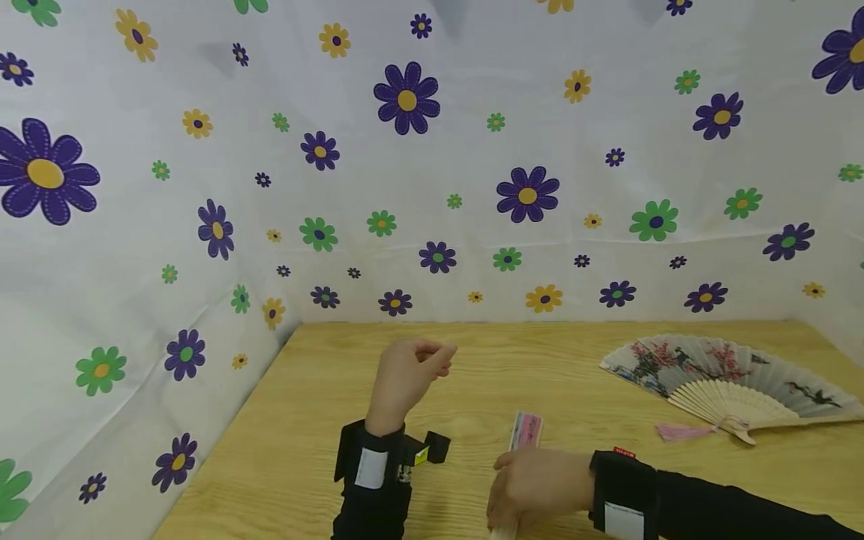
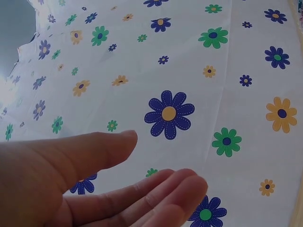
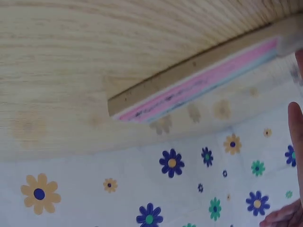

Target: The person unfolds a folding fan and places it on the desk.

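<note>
A long, narrow box [image 1: 528, 430] with a pink and pale blue label lies close over the wooden table in front of me. My right hand [image 1: 540, 484] grips it from above, with fingers bent over its near part and hiding much of it. In the right wrist view the labelled end of the box [image 3: 189, 90] points away from the fingers [image 3: 295, 127]. To the left, my left hand [image 1: 408, 379] is raised above the table and holds nothing. Its thumb and loosely bent fingers [image 2: 175, 194] are apart in the left wrist view.
An open folding fan [image 1: 729, 382] with painted blossoms and a pink tassel [image 1: 685, 432] lies on the table [image 1: 324, 375] at the right. White cloth [image 1: 439, 165] printed with flowers hangs behind the table and along its left side.
</note>
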`<act>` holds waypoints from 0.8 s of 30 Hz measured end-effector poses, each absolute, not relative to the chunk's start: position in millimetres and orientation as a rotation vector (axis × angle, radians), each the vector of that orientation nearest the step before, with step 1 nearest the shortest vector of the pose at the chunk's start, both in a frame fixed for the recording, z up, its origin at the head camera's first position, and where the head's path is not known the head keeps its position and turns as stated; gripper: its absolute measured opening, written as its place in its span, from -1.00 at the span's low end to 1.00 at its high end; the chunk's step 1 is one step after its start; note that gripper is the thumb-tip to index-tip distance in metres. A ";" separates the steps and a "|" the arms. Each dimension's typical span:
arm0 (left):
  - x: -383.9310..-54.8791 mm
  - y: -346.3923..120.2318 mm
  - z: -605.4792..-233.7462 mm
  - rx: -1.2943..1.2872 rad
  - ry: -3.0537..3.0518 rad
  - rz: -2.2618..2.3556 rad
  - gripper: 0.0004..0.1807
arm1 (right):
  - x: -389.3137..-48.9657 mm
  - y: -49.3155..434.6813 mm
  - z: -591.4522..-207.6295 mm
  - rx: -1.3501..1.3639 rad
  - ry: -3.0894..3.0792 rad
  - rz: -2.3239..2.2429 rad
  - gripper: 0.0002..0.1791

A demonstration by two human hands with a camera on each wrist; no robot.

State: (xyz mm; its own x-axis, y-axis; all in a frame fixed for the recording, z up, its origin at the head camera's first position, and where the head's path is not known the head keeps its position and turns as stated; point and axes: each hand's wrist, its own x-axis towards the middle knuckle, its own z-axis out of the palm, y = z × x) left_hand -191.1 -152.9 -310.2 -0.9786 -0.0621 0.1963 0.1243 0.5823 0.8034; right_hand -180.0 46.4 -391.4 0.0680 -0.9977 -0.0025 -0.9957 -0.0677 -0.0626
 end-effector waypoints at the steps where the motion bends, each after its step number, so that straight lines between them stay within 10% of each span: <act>1: -191.0 -151.8 -309.6 -0.059 -2.613 -1.343 -0.62 | -179.8 46.3 -392.8 -2.286 2.100 -0.039 -0.70; 24: -191.3 -120.0 -315.7 -0.586 -2.873 -1.651 -0.63 | -161.6 76.9 -303.1 -2.658 2.407 0.500 -0.68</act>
